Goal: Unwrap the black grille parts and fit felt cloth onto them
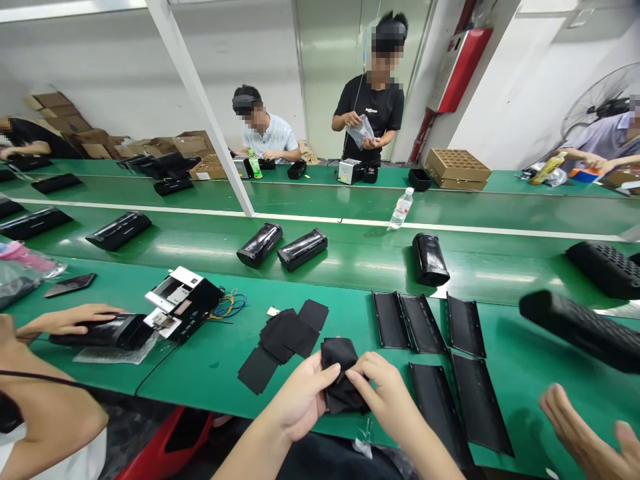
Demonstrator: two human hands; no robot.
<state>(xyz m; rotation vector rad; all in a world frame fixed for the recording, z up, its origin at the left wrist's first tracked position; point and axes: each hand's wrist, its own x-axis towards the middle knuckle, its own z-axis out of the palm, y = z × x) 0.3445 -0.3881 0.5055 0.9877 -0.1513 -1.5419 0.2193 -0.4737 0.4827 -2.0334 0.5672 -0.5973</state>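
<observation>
Near the table's front edge, my left hand (311, 395) grips a bundle of soft black cloth pieces (341, 350), with its thumb pressed on top. From the right, my right hand (383, 387) pinches at the same cloth with thumb and forefinger; the fingertips partly cover what they hold. Just beyond my left hand, thin dark rectangular cloth pieces (257, 369) lie in an overlapping, fanned pile. To the right of my right hand lie several black curved panels (480, 397), hollow side up, in two rows.
Glossy black casings (303, 250) lie on the green conveyor (350, 257). A small machine (183, 303) stands left, beside a co-worker's hand (83, 320) on a casing. Another person's hand (585, 427) and a blurred black casing (575, 327) are right. A water bottle (401, 209) stands farther back.
</observation>
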